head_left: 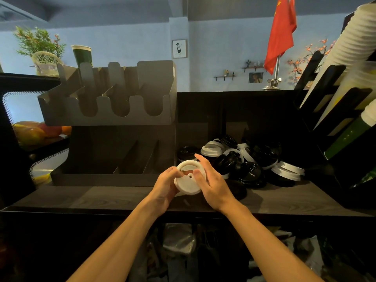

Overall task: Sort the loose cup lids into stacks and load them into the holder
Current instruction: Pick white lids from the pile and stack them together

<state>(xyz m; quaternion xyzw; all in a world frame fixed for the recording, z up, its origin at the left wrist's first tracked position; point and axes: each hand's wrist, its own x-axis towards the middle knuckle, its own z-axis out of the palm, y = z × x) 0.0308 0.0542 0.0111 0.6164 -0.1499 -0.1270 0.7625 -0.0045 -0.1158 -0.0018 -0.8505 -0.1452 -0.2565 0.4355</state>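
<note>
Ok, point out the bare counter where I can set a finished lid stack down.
Widest bare patch: the counter between the holder and the front edge, left of your left hand. A narrower strip lies front right, between the lid pile and the edge. Crowded: from the holder across to the cup rack, the pile fills the back.

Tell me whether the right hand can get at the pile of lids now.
Probably yes. The pile of lids sits on the counter just beyond the right hand, with nothing between. But it and the left hand hold a white lid, so it must let go first.
</note>
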